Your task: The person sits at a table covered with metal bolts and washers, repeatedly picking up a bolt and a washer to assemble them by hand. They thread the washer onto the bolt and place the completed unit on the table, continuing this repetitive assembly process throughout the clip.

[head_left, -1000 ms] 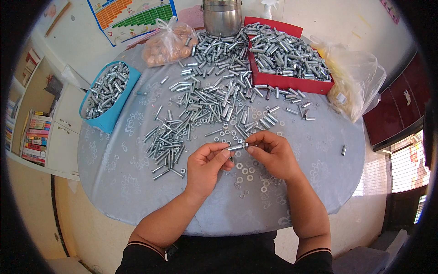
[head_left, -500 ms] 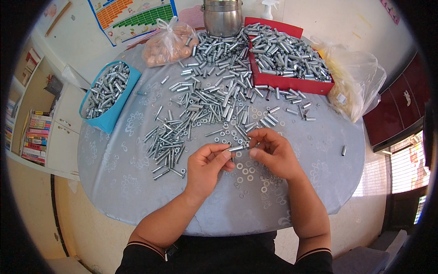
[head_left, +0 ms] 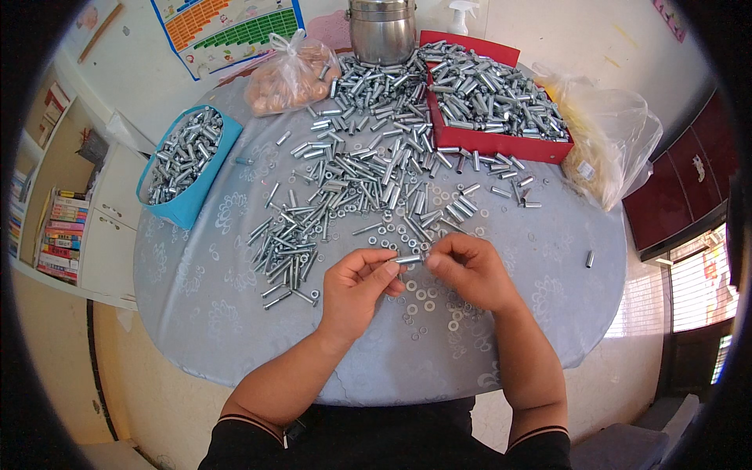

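A silvery sleeve anchor (head_left: 408,259) lies level between my hands, above the near middle of the table. My left hand (head_left: 356,290) grips its left end between thumb and fingers. The thumb and fingertips of my right hand (head_left: 472,272) are pinched together at the other end; whether a nut or washer sits there is hidden. Just beyond are loose nuts (head_left: 382,230) and a heap of metal sleeves and bolts (head_left: 345,180). Flat washers (head_left: 421,294) lie under and nearer than my hands.
A blue bin (head_left: 176,210) of metal parts stands at left, a red box (head_left: 501,142) of anchors at back right. Behind are a knotted bag (head_left: 286,82) of brownish round things, a steel pot (head_left: 381,31) and a clear bag (head_left: 615,145). One loose piece (head_left: 590,258) lies far right.
My right hand's fingers have drawn together and curled down onto the anchor's right end. The anchor has moved slightly; my left hand keeps its grip almost in place.
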Action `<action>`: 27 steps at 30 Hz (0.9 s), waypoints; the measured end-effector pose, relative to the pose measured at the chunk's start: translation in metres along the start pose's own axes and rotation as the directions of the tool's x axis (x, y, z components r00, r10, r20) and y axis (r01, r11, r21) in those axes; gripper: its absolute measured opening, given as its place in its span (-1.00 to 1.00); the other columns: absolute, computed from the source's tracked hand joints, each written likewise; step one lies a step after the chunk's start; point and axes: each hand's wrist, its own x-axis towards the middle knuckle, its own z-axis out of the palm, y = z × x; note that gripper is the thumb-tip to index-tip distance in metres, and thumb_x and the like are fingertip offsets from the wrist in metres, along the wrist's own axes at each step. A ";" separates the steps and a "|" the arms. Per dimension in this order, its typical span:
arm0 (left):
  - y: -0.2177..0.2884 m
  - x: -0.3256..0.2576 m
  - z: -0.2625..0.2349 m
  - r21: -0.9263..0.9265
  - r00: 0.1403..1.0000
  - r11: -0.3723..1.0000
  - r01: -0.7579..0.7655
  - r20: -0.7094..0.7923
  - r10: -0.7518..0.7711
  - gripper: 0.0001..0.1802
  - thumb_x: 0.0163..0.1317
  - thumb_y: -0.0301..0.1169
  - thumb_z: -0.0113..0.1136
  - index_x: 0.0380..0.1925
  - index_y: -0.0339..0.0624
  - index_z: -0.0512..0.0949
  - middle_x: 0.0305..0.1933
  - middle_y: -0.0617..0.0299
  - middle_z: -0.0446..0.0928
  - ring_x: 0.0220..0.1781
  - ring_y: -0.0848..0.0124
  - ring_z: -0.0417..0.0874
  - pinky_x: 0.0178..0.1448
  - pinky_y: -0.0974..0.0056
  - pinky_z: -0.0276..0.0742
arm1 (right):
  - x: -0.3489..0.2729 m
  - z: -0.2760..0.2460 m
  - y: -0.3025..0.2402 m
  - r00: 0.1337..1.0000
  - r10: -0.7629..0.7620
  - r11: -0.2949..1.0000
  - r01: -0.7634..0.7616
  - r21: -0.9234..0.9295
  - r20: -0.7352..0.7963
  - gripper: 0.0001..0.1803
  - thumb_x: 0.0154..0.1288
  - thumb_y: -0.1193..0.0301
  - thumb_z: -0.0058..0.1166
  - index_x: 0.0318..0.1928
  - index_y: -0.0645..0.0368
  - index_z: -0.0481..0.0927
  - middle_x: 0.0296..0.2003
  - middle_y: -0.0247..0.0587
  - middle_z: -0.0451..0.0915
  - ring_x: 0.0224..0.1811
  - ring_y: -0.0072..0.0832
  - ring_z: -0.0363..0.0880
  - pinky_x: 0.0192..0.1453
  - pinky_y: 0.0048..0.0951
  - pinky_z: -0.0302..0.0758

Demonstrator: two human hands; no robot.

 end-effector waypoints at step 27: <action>-0.002 0.001 0.001 -0.031 1.000 0.999 0.017 -0.010 -0.017 -0.80 0.28 -0.53 0.18 -0.11 -0.33 0.55 -0.25 0.09 0.66 -0.37 0.44 0.66 -0.27 0.36 0.64 | 0.002 0.002 -0.002 0.999 -0.051 0.995 0.052 0.086 -0.015 -0.79 0.23 0.51 0.25 -0.14 0.27 0.57 -0.41 -0.45 0.54 -0.43 -0.72 0.43 -0.32 -0.61 0.42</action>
